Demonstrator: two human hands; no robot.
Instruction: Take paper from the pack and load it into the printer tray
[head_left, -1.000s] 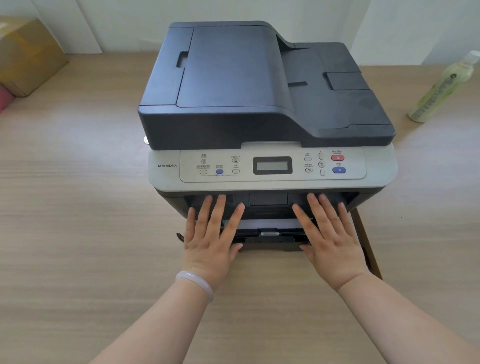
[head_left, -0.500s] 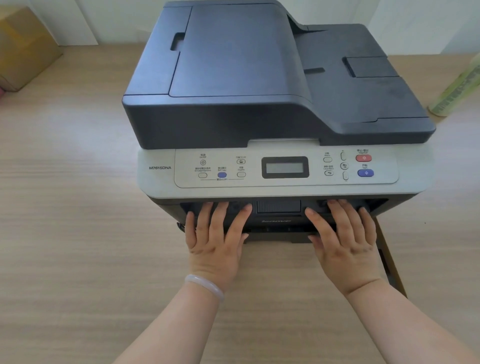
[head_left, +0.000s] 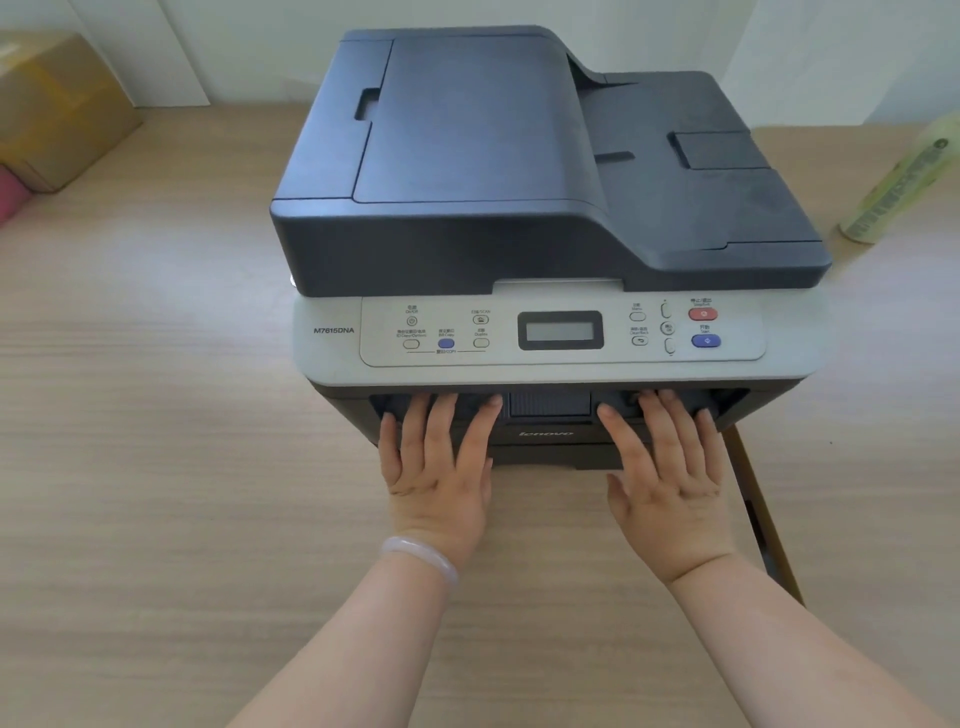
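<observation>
A dark blue and grey printer (head_left: 519, 208) stands on a wooden table (head_left: 156, 467). Its paper tray (head_left: 545, 452) at the bottom front sits flush with the dark front panel, and no paper shows. My left hand (head_left: 439, 462) lies flat against the left part of that front, fingers spread and pointing up. My right hand (head_left: 670, 478) presses flat on the right part in the same way. Neither hand holds anything. A pale bracelet (head_left: 421, 558) circles my left wrist. The paper pack is not clearly in view.
A brown cardboard box (head_left: 57, 104) sits at the far left by the wall, with a pink object (head_left: 10, 197) beside it. A pale green bottle (head_left: 904, 182) lies at the far right. A brown flat edge (head_left: 763, 519) shows right of my right hand.
The tray, partly out with white paper showing a second ago, has slid into the printer. Both hands moved forward with it and now rest on the closed front.
</observation>
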